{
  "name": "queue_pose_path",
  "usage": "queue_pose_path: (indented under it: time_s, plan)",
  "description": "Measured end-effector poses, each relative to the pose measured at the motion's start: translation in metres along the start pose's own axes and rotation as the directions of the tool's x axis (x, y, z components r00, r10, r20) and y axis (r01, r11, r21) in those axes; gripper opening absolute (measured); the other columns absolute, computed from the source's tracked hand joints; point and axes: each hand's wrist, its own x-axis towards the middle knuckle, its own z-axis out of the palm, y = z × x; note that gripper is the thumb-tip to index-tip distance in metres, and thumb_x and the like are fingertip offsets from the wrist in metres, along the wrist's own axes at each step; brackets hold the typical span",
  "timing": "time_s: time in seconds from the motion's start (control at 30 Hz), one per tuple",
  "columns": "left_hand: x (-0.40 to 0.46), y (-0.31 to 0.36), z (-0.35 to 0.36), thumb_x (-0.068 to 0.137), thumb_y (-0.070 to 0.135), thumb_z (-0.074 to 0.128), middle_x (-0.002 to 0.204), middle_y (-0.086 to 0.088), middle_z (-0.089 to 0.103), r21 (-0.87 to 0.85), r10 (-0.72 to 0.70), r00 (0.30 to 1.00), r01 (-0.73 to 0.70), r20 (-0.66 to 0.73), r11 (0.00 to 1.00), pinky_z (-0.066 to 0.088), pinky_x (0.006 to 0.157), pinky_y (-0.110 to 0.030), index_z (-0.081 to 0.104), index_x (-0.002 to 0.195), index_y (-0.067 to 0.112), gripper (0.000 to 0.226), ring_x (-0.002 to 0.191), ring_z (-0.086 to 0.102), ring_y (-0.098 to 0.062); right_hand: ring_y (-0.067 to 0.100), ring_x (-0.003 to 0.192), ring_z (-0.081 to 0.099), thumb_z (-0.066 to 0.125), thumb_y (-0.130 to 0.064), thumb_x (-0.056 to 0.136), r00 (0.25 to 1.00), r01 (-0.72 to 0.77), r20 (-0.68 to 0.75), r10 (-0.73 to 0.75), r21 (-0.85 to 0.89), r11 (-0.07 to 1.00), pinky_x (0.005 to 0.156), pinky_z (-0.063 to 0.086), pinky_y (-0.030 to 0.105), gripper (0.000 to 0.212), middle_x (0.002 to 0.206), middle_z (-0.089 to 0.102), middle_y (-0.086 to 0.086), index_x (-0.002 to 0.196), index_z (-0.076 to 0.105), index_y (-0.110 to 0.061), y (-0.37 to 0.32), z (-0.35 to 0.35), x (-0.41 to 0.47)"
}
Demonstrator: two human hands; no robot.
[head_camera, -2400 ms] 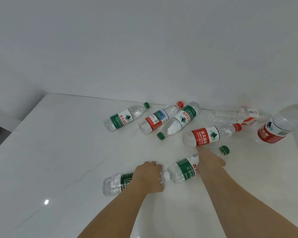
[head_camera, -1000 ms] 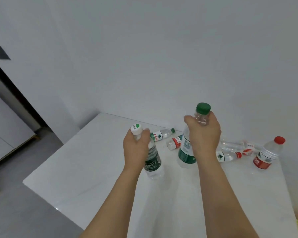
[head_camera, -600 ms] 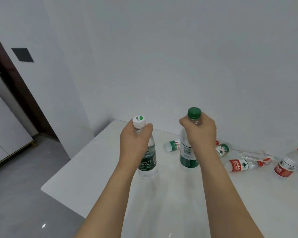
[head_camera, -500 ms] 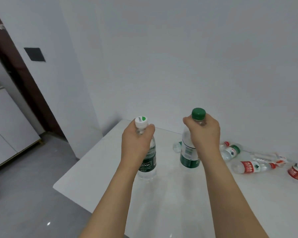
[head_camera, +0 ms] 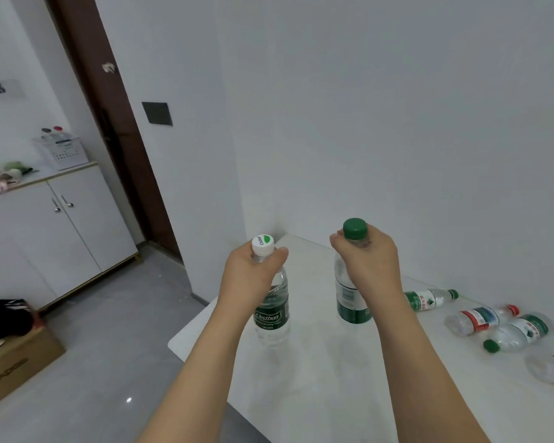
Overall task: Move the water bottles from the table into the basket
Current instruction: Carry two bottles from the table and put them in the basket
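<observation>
The basket (head_camera: pixel 63 152) sits far left on the cabinet (head_camera: pixel 61 219), well away from the table (head_camera: pixel 429 394), with bottle caps showing over its rim. The left hand (head_camera: pixel 253 276) is wrapped round the neck of the Cestbon bottle (head_camera: pixel 272 311), and the right hand (head_camera: pixel 370 266) clasps the green-cap bottle (head_camera: pixel 351 302) the same way, both upright and hanging above the tabletop. Held only near the caps, either could slip or swing on the walk over; four more bottles (head_camera: pixel 474 319) lie on the table at right, apt to roll off if bumped.

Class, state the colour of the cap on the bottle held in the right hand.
Green; the cap shows best in the head view, above the right hand.
</observation>
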Motion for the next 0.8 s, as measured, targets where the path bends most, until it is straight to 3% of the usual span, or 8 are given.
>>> queue_pose_path:
  time_s: [0.13, 0.3, 0.37, 0.5, 0.73, 0.8]
  plan:
    - [0.036, -0.017, -0.051, 0.081, 0.037, 0.074, 0.068, -0.007, 0.065, 0.041, -0.02, 0.999, 0.021, -0.032, 0.999, 0.044, 0.055, -0.021, 0.066, 0.083, 0.005, 0.033, 0.051, 0.051, -0.003, 0.024, 0.071, 0.058, 0.067, -0.031, 0.076, 1.0, 0.012, 0.024, -0.012, 0.005, 1.0, 0.064, 0.045, 0.031, 0.023, 0.079, 0.066, 0.007, 0.082, 0.064, -0.009, -0.019, 0.062, 0.004]
    - [0.09, -0.039, -0.133, 0.081, 0.035, 0.077, 0.061, 0.004, 0.067, 0.034, -0.023, 1.0, 0.023, -0.002, 0.999, 0.039, 0.045, -0.006, 0.068, 0.077, 0.012, 0.025, 0.047, 0.054, 0.004, 0.023, 0.073, 0.062, 0.066, -0.034, 0.078, 1.0, 0.023, 0.016, -0.023, -0.027, 0.999, 0.068, 0.05, 0.035, 0.021, 0.076, 0.067, 0.003, 0.08, 0.064, -0.013, -0.047, 0.167, -0.003]
    - [0.111, -0.043, -0.169, 0.081, 0.034, 0.077, 0.058, 0.011, 0.065, 0.017, -0.031, 0.999, 0.03, 0.018, 0.999, 0.039, 0.045, -0.008, 0.069, 0.078, 0.013, 0.022, 0.048, 0.055, 0.004, 0.022, 0.068, 0.057, 0.066, -0.035, 0.079, 1.0, 0.008, -0.005, -0.008, -0.02, 1.0, 0.062, 0.045, 0.034, 0.023, 0.069, 0.063, 0.0, 0.078, 0.061, -0.012, -0.06, 0.21, -0.007]
    - [0.147, -0.051, -0.233, 0.081, 0.034, 0.077, 0.064, 0.006, 0.064, 0.031, -0.028, 1.0, 0.028, -0.003, 0.999, 0.043, 0.055, -0.022, 0.069, 0.084, 0.009, 0.027, 0.048, 0.052, 0.001, 0.016, 0.059, 0.049, 0.066, -0.036, 0.079, 1.0, -0.019, 0.003, 0.019, 0.007, 1.0, 0.056, 0.038, 0.029, 0.028, 0.062, 0.053, -0.005, 0.075, 0.057, -0.01, -0.084, 0.285, -0.018]
    - [0.194, -0.087, -0.31, 0.08, 0.033, 0.079, 0.065, 0.007, 0.068, -0.01, -0.091, 0.995, 0.091, -0.05, 0.996, 0.047, 0.061, -0.026, 0.07, 0.081, 0.013, 0.021, 0.061, 0.062, -0.007, 0.022, 0.078, 0.064, 0.071, -0.036, 0.078, 0.994, -0.047, 0.105, 0.04, 0.063, 0.997, 0.074, 0.05, 0.034, 0.03, 0.083, 0.07, 0.008, 0.088, 0.068, -0.008, -0.11, 0.383, -0.014]
    - [0.211, -0.101, -0.326, 0.08, 0.032, 0.08, 0.062, 0.009, 0.067, -0.03, -0.113, 0.992, 0.112, -0.058, 0.993, 0.047, 0.06, -0.025, 0.07, 0.081, 0.013, 0.021, 0.056, 0.062, -0.004, 0.025, 0.085, 0.065, 0.07, -0.038, 0.075, 0.992, -0.05, 0.117, 0.043, 0.054, 0.997, 0.079, 0.052, 0.038, 0.032, 0.088, 0.071, 0.008, 0.088, 0.068, -0.009, -0.111, 0.408, -0.007]
